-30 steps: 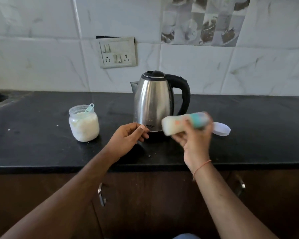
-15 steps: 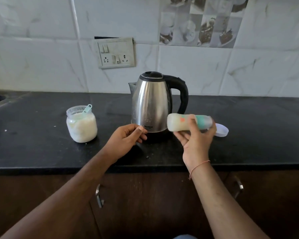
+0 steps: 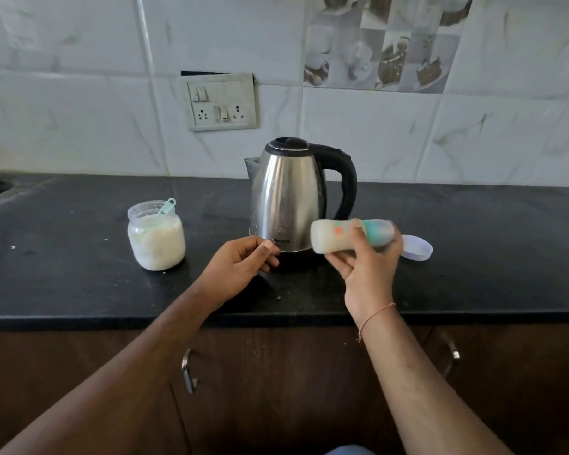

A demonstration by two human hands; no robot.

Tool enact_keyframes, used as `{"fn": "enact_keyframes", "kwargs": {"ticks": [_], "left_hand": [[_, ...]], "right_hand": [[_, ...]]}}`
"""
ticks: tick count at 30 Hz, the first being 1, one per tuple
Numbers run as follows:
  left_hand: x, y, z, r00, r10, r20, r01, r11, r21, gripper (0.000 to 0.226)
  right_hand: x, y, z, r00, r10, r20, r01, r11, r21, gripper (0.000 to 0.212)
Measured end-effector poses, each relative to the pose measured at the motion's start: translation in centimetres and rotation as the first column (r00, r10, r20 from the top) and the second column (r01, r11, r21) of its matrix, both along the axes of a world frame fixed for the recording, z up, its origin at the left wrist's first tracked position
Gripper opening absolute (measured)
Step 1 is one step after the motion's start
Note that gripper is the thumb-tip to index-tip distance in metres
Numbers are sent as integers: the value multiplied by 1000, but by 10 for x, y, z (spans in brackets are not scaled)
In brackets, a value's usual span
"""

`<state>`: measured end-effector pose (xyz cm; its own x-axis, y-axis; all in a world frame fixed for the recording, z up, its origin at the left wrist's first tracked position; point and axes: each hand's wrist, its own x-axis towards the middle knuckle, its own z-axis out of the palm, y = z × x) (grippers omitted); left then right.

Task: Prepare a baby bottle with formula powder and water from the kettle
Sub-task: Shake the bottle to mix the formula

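Note:
My right hand (image 3: 366,269) grips a baby bottle (image 3: 334,239) full of milky white liquid. The bottle lies sideways in the air, base to the left, teal-collared top to the right, just in front of the steel kettle (image 3: 288,195). The bottle is slightly blurred. My left hand (image 3: 240,266) hovers low over the counter in front of the kettle's base, fingers curled loosely, holding nothing. An open glass jar of white formula powder (image 3: 156,236) with a light blue scoop (image 3: 166,206) stuck in it stands to the left.
A clear plastic cap (image 3: 417,247) lies on the black counter (image 3: 79,284) right of my right hand. A switch and socket plate (image 3: 222,101) is on the tiled wall behind the kettle. Brown cabinet doors with metal handles (image 3: 188,371) sit below the counter edge.
The bottle in my right hand has shifted back and forth sideways, tilted a second ago and now about level. My left hand has stayed almost still.

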<state>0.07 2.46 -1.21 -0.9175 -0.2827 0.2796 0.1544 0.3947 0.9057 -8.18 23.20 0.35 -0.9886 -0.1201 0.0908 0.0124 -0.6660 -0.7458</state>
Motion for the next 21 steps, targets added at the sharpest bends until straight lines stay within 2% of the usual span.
{"fn": "enact_keyframes", "kwargs": {"ticks": [1, 2, 4, 5, 6, 8, 9, 12, 13, 14, 15, 16, 17, 19, 20, 21], "left_hand": [[1, 0, 0, 1000, 1, 2, -1, 1000, 0, 28], [1, 2, 0, 1000, 2, 4, -2, 1000, 0, 27], [1, 3, 0, 1000, 2, 13, -2, 1000, -3, 27], [1, 4, 0, 1000, 4, 19, -4, 1000, -7, 27], [1, 3, 1, 1000, 6, 19, -6, 1000, -12, 27], [1, 1, 1, 1000, 11, 14, -11, 1000, -11, 28], [1, 1, 0, 1000, 12, 13, -12, 1000, -10, 28], [0, 1, -2, 999, 9, 39, -8, 1000, -16, 27], [0, 1, -2, 999, 9, 35, -8, 1000, -16, 27], [0, 0, -1, 1000, 11, 24, -10, 1000, -12, 27], [0, 1, 0, 1000, 14, 14, -14, 1000, -3, 28], [1, 1, 1, 1000, 18, 9, -18, 1000, 3, 28], [1, 2, 0, 1000, 17, 9, -17, 1000, 7, 28], [0, 3, 0, 1000, 8, 14, -8, 1000, 9, 27], [0, 2, 0, 1000, 7, 15, -7, 1000, 12, 27], [-1, 0, 0, 1000, 11, 14, -11, 1000, 13, 28]], "right_hand": [[-5, 1, -1, 998, -45, 51, 49, 996, -74, 67], [-6, 1, 2, 998, -19, 52, 22, 998, -56, 67], [1, -2, 0, 984, 176, -41, -168, 974, 151, 66], [2, -3, -2, 979, 199, -38, -188, 962, 197, 67], [0, -4, -2, 990, 134, -48, -123, 976, 177, 67], [-6, 3, -2, 996, -85, 35, 88, 993, -80, 66], [-10, 4, -2, 991, -105, 80, 114, 985, -126, 64], [-2, 1, -2, 987, 159, -25, -154, 978, 139, 60], [-4, 0, -3, 989, 145, -16, -141, 977, 158, 60], [-7, 1, -2, 999, 34, -18, -33, 995, 95, 59], [-9, 4, -2, 997, -71, 40, 73, 996, -53, 58], [-15, 5, -5, 991, -111, 79, 121, 984, -134, 60], [-15, 4, -2, 993, -97, 70, 104, 988, -112, 63], [-5, -2, -4, 993, 110, -42, -103, 986, 132, 66], [-4, -4, -6, 989, 145, -33, -137, 973, 184, 66], [-5, -4, -5, 995, 91, -34, -85, 985, 152, 65]]}}
